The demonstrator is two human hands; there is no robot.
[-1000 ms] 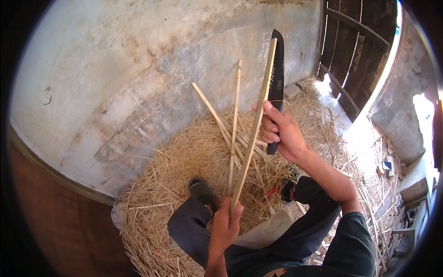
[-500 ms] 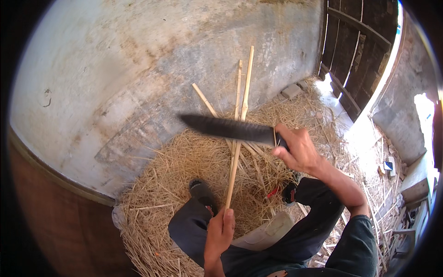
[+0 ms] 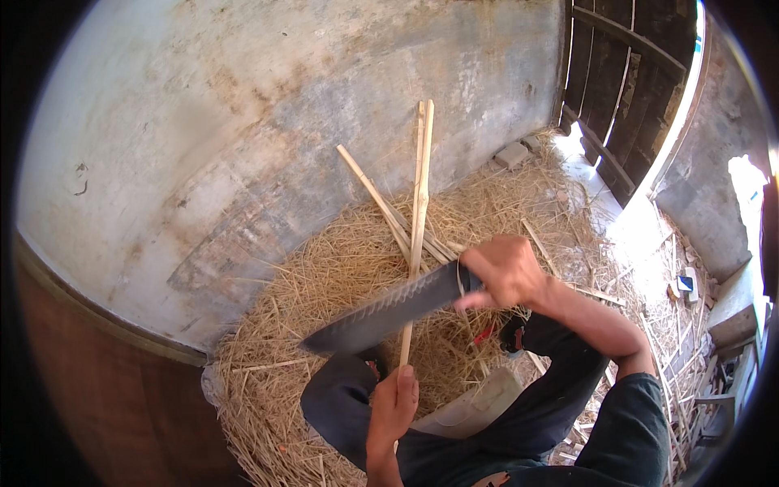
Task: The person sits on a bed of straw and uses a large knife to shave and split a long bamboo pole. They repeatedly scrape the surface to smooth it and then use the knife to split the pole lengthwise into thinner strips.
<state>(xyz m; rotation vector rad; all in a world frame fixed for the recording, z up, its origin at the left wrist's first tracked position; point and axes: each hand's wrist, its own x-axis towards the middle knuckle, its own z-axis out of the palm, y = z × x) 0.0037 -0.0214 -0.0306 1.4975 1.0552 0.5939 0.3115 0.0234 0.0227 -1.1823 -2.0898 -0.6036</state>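
My left hand (image 3: 393,406) is wrapped round the lower end of a long pale bamboo stick (image 3: 420,207). The stick points away from me toward the wall, rising over the shavings. In my right hand (image 3: 510,272) is the handle of a machete (image 3: 381,312) with a broad dark blade. The blade slants down to the left and crosses in front of the stick's lower half, a little beyond my left hand. Whether its edge touches the stick I cannot tell. Another bamboo stick (image 3: 367,180) leans to the left behind the held one.
A thick layer of bamboo shavings (image 3: 284,325) covers the floor round my feet. I sit on a low pale block (image 3: 475,406) between my legs. Ahead stands a stained plaster wall (image 3: 268,105); a wooden plank door (image 3: 625,81) is at the far right, with bricks (image 3: 511,154) near it.
The machete has swept down toward me along the stick, its tip now lower and to the left. The stick's far end has dropped slightly. My left hand keeps its grip.
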